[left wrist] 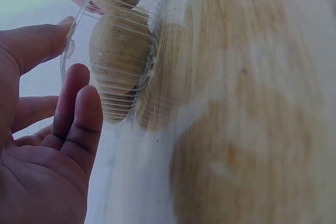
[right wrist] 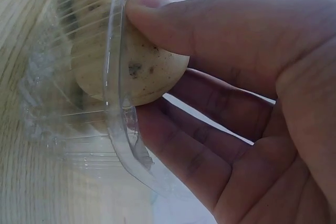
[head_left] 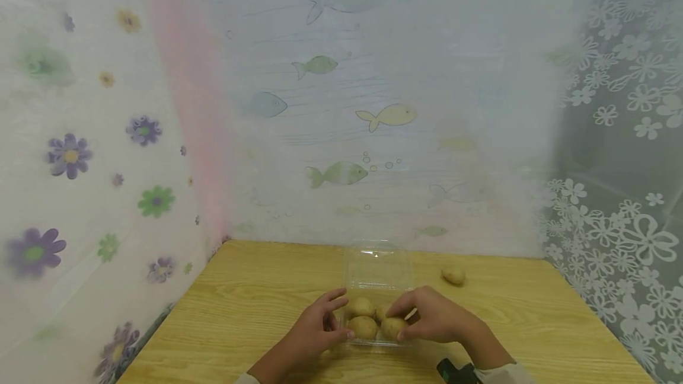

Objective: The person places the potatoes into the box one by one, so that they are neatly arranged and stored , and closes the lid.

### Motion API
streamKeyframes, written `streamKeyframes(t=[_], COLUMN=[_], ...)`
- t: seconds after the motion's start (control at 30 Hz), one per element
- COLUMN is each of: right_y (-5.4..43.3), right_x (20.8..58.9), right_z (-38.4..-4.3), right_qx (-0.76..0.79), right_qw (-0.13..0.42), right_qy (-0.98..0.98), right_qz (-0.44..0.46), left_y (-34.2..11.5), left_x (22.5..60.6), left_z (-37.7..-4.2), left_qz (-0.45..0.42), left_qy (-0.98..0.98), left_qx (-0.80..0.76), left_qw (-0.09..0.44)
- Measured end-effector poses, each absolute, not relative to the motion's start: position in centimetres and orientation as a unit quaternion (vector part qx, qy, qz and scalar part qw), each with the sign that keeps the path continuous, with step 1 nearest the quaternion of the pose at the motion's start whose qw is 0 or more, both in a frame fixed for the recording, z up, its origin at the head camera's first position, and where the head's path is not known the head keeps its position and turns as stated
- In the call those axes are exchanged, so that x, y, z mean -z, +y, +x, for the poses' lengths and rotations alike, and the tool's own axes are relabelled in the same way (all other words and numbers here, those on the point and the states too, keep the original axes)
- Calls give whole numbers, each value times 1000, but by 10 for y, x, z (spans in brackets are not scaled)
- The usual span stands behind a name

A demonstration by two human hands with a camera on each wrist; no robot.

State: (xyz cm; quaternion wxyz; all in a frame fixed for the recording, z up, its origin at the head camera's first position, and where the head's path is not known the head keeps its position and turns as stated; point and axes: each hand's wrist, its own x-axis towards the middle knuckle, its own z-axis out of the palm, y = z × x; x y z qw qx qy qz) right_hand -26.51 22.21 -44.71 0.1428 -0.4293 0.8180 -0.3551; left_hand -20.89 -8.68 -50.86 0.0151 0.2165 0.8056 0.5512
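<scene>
A clear plastic clamshell box (head_left: 373,342) stands on the table with its lid raised at the back. Several potatoes lie inside, among them one at the front left (head_left: 363,328) and one behind it (head_left: 361,307). My right hand (head_left: 434,316) grips a potato (right wrist: 149,74) between thumb and fingers at the box's front right, partly below the rim. At the box's left side is my left hand (head_left: 315,325), its thumb (left wrist: 44,45) at the rim and the other fingers loosely bent beside the wall.
A single potato (head_left: 453,275) lies on the wooden table (head_left: 256,289) behind and right of the box. Patterned sheets with fish (head_left: 341,173) and flowers (head_left: 69,156) hang at the back and sides. A dark object (head_left: 456,371) shows by the right wrist.
</scene>
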Motion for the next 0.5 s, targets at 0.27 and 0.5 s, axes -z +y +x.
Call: streamKeyframes(t=[0.27,0.5], right_y=[222,221], right_x=[449,448], right_z=[-267,-265], right_qx=[353,338], right_qw=[146,143], right_qy=[818,824], right_qz=[-430,-433], left_y=[-87,-86], left_x=[509,509], left_z=[-209,-209], left_qz=[219,223], left_qy=[801,804], left_qx=[-557,-552], left_qw=[17,12])
